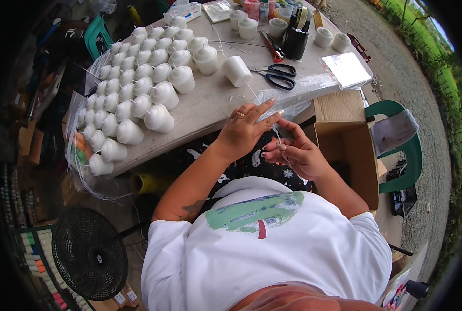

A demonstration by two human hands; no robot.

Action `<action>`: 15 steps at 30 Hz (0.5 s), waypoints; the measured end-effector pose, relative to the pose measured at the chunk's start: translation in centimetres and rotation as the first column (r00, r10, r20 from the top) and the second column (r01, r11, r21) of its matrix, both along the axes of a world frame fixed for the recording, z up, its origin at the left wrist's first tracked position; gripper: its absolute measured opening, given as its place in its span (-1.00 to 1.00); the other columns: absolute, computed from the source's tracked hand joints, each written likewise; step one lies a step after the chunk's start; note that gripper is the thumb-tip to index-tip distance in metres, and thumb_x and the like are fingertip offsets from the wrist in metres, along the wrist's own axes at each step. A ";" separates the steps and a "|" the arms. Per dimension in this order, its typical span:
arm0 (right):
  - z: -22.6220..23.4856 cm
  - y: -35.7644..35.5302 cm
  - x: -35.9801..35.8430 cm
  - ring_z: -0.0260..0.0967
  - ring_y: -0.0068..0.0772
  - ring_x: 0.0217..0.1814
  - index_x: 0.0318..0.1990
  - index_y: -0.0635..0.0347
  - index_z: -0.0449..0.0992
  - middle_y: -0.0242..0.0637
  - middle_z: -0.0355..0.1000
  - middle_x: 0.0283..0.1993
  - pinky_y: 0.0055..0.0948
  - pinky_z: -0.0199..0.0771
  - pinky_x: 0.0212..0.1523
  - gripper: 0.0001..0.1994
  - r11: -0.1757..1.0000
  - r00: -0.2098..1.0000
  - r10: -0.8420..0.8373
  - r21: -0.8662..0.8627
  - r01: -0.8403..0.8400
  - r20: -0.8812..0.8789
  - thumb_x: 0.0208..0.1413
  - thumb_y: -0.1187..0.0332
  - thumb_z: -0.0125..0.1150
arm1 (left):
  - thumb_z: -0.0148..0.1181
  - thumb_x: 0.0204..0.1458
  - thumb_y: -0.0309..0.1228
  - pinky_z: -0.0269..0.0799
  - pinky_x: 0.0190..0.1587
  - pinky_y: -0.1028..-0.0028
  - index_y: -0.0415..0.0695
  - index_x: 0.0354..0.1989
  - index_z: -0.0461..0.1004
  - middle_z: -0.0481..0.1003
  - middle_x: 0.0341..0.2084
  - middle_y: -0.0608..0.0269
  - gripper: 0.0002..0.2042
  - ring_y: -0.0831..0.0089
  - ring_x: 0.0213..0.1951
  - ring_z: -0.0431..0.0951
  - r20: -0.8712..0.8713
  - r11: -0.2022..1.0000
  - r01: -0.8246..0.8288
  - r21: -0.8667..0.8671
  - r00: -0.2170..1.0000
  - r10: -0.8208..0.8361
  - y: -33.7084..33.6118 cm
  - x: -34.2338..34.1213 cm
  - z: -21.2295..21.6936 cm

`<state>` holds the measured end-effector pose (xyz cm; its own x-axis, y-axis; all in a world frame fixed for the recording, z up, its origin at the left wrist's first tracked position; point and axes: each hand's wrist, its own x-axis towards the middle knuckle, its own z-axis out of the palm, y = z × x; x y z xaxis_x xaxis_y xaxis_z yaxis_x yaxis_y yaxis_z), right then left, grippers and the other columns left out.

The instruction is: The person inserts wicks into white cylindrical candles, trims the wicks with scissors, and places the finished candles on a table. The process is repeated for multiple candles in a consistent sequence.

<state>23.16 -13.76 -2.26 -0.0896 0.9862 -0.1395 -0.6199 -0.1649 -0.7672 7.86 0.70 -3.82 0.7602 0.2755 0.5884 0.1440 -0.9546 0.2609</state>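
Observation:
My left hand [247, 127] rests at the table's near edge with fingers spread, a ring on one finger, its fingertips on a clear plastic sheet [293, 88]. My right hand [295, 153] is just below it, thumb and fingers pinched on a thin clear strand [264, 106] that runs up toward a white cup lying on its side [236, 70]. Black-handled scissors [278, 75] lie just beyond the plastic.
Several rows of white wrapped cups [137, 88] fill the left of the grey table [210, 103]. More cups, a black tape dispenser [296, 32] and red pliers [272, 46] sit at the back. An open cardboard box [347, 140], a green chair [404, 150] and a black fan [90, 254] stand around.

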 end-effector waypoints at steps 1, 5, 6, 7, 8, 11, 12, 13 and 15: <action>-0.1 0.2 0.2 0.48 -0.26 -0.03 0.24 0.14 0.10 -0.09 0.44 -0.06 -0.32 0.48 0.00 -0.60 1.000 1.000 0.005 -0.005 -0.005 0.009 0.28 0.47 -0.04 | 0.22 -0.10 -0.55 0.33 0.08 0.27 0.08 0.05 0.50 0.35 0.13 0.24 -0.54 0.22 0.00 0.40 0.032 0.998 0.033 -0.044 0.999 -0.031 0.4 0.2 -0.2; 0.6 0.7 0.5 0.52 -0.34 -0.17 -0.09 0.29 0.40 -0.17 0.49 -0.20 -0.42 0.53 -0.09 -0.86 1.000 1.000 0.004 -0.012 -0.003 0.031 0.27 0.45 0.01 | 0.17 -0.09 -0.60 0.46 -0.09 0.31 -0.04 -0.10 0.56 0.46 -0.01 0.15 -0.67 0.16 -0.16 0.52 0.123 0.978 0.174 -0.114 0.979 -0.160 1.3 0.7 -0.2; 0.8 0.8 0.5 0.52 -0.34 -0.18 -0.10 0.29 0.41 -0.17 0.49 -0.21 -0.42 0.54 -0.10 -0.87 1.000 0.999 0.001 -0.010 0.000 0.032 0.26 0.46 0.01 | 0.17 -0.09 -0.61 0.48 -0.11 0.32 -0.07 -0.14 0.57 0.48 -0.06 0.14 -0.70 0.14 -0.19 0.54 0.134 0.972 0.209 -0.105 0.972 -0.194 1.3 0.8 0.0; 1.0 0.9 0.5 0.53 -0.34 -0.19 -0.11 0.29 0.41 -0.18 0.49 -0.22 -0.43 0.54 -0.11 -0.87 1.000 0.999 -0.003 -0.008 0.003 0.034 0.26 0.47 0.02 | 0.17 -0.09 -0.62 0.48 -0.11 0.31 -0.09 -0.17 0.56 0.50 -0.10 0.13 -0.72 0.14 -0.18 0.54 0.141 0.973 0.191 -0.131 0.975 -0.173 1.4 0.8 -0.3; 1.4 0.8 0.6 0.53 -0.32 -0.20 -0.13 0.31 0.42 -0.16 0.50 -0.25 -0.42 0.55 -0.14 -0.89 1.000 0.997 0.014 -0.019 -0.012 0.069 0.24 0.48 0.04 | 0.17 -0.08 -0.63 0.48 -0.11 0.31 -0.11 -0.19 0.56 0.51 -0.14 0.13 -0.75 0.14 -0.18 0.53 0.147 0.972 0.174 -0.158 0.978 -0.151 1.6 0.8 -0.9; 3.6 -0.4 1.2 0.55 -0.26 -0.26 -0.20 0.36 0.43 -0.09 0.51 -0.32 -0.39 0.60 -0.22 -0.92 0.995 0.987 0.046 0.081 -0.060 0.157 0.20 0.53 0.08 | 0.17 -0.07 -0.64 0.48 -0.11 0.31 -0.14 -0.26 0.54 0.53 -0.22 0.12 -0.81 0.14 -0.20 0.54 0.191 0.968 0.097 -0.229 0.980 -0.053 2.3 0.8 -1.8; 5.6 -1.6 1.6 0.55 -0.24 -0.27 -0.22 0.38 0.43 -0.06 0.51 -0.34 -0.37 0.61 -0.25 -0.93 0.976 0.984 0.044 0.202 -0.080 0.175 0.18 0.55 0.10 | 0.17 -0.06 -0.64 0.48 -0.12 0.31 -0.15 -0.28 0.53 0.53 -0.25 0.12 -0.83 0.14 -0.20 0.54 0.210 0.965 0.066 -0.253 0.978 -0.012 2.6 0.8 -1.9; 7.4 -2.6 2.2 0.56 -0.22 -0.29 -0.24 0.40 0.43 -0.03 0.51 -0.36 -0.35 0.62 -0.27 -0.93 0.942 0.981 0.038 0.322 -0.099 0.191 0.17 0.56 0.11 | 0.17 -0.05 -0.63 0.48 -0.12 0.31 -0.16 -0.28 0.53 0.53 -0.24 0.12 -0.84 0.14 -0.20 0.54 0.230 0.958 0.078 -0.276 0.973 -0.013 2.7 0.8 -1.8; 9.9 -3.6 3.9 0.56 -0.16 -0.33 -0.30 0.44 0.42 0.07 0.50 -0.39 -0.29 0.64 -0.32 -0.94 0.812 0.983 -0.069 0.582 -0.044 0.171 0.15 0.58 0.12 | 0.18 -0.03 -0.62 0.48 -0.12 0.32 -0.17 -0.28 0.53 0.52 -0.24 0.12 -0.86 0.15 -0.20 0.54 0.266 0.939 0.106 -0.327 0.964 -0.016 2.9 0.7 -1.6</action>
<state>27.05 -17.33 7.60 -0.1068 0.8876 0.4481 -0.4646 0.3539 -0.8117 8.52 3.56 -5.41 0.6182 0.4482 0.6457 -0.0261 -0.8094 0.5867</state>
